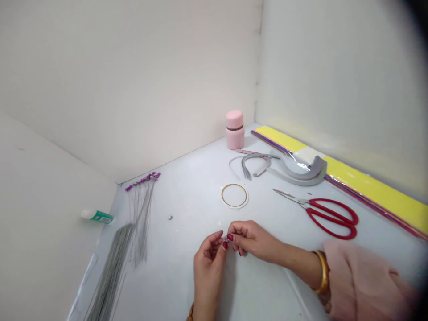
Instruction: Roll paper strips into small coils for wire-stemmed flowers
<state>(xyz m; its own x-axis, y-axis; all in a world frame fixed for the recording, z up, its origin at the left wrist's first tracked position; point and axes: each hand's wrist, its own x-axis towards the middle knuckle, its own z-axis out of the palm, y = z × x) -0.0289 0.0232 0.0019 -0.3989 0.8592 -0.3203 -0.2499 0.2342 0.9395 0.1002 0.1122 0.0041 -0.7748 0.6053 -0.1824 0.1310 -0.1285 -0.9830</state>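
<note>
My left hand [210, 254] and my right hand [246, 238] meet above the front middle of the white table. Thumb and fingers of each are pinched together, the fingertips nearly touching. Something tiny and pale sits between them, mostly covered by the fingers, and I cannot make out its kind. Just beyond the hands lies a thin roll of tape [248, 196] with a gold inner ring. Red-handled scissors [331, 218] rest to the right of my right hand, blades pointing left. A small silvery bead [170, 217] lies off to the left.
Thin grey wires [112, 267] lie in a bundle at left, near wire stems with purple tips [143, 180]. A glue stick [102, 217] is at the left edge. A pink jar [235, 131], grey strips [297, 174] and yellow sheets in plastic [364, 183] line the back and right.
</note>
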